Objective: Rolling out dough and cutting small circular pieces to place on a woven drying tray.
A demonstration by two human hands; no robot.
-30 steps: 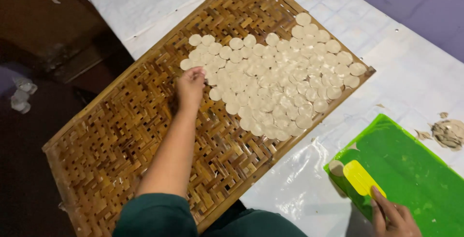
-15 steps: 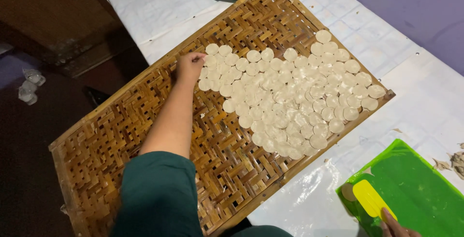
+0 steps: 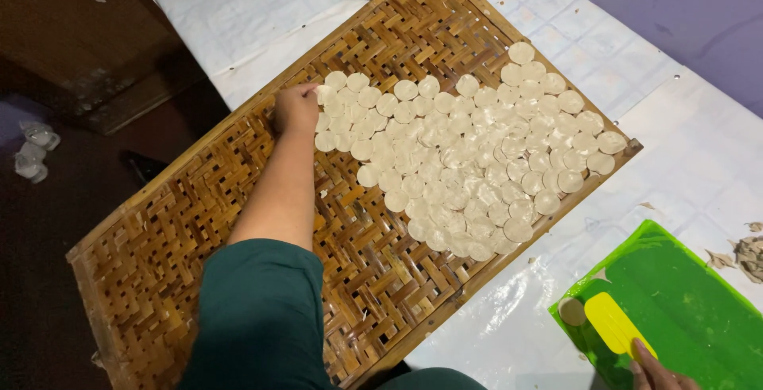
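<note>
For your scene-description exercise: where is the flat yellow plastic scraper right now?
In the head view, the flat yellow plastic scraper lies at the lower right on the bright green plastic mat, beside a single pale round dough disc, with the right hand touching its near end.

A dark green short sleeve (image 3: 258, 318) is worn on the left arm, ending above the elbow near the woven bamboo tray (image 3: 159, 263); the forearm and left hand (image 3: 296, 108) are left bare. No rings or wristbands are seen.

Counter (image 3: 699, 167) covered in white sheeting. Purple wall (image 3: 683, 8) at far right. Dark floor (image 3: 48, 223) at left; dark wooden furniture (image 3: 87, 32) at far left. Lighting dim.
</note>
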